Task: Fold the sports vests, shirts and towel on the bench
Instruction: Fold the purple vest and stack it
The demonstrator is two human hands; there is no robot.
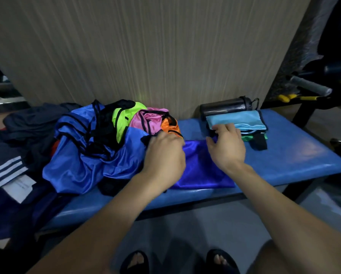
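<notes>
Glossy violet vest (203,167) flat on padded bench (296,153); left hand (164,153) pinches hem, right hand (228,144) presses flat.

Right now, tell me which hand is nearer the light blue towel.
Right. The right hand has fingertips reaching the light blue towel on the folded stack; the left hand rests further left on the blue vest.

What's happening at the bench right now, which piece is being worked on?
A person is folding a dark blue vest flat on the blue bench. The left hand holds its left edge, while the right hand lies on its upper right corner. A heap of unfolded vests lies to the left. A small folded stack with a light blue towel on top sits to the right, a dark bottle behind it.
</notes>
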